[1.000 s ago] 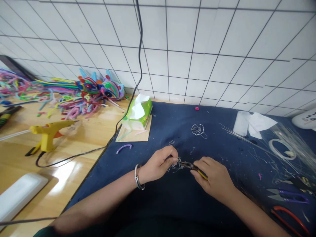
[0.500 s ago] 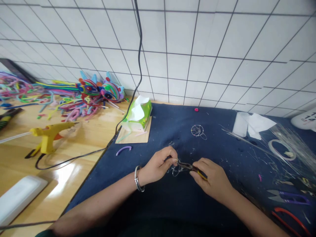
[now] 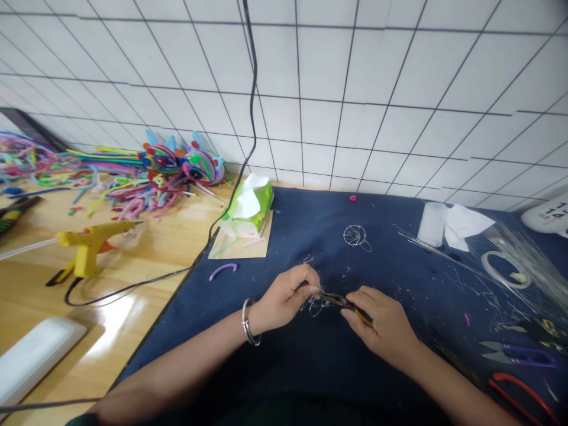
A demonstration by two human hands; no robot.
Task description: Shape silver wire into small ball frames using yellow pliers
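My left hand (image 3: 286, 297), with a silver bangle on its wrist, pinches a piece of thin wire (image 3: 316, 307) whose bent strands hang below the fingertips. The fingers hide the exact spot they grip. From the right, my right hand (image 3: 382, 316) is wrapped round the yellow handles of long-nose pliers (image 3: 336, 299). The pliers' jaws reach the wire right at my left fingertips; whether they clamp it is too small to tell. Beyond my hands, a round wire frame (image 3: 355, 235) with strands across it lies on the dark blue cloth (image 3: 306, 222).
At left are a yellow glue gun (image 3: 89, 245), colourful pipe cleaners (image 3: 137, 201) and a white case (image 3: 39, 355). A green tissue pack (image 3: 257, 207) stands behind my left hand. Wire lengths (image 3: 528, 248), a wire coil (image 3: 490, 263), purple snips (image 3: 523, 355) and red-handled pliers (image 3: 519, 384) lie right.
Hands, pliers and wire keep nearly the same place. My right hand and the pliers have turned very slightly; the whole view has shifted a little.
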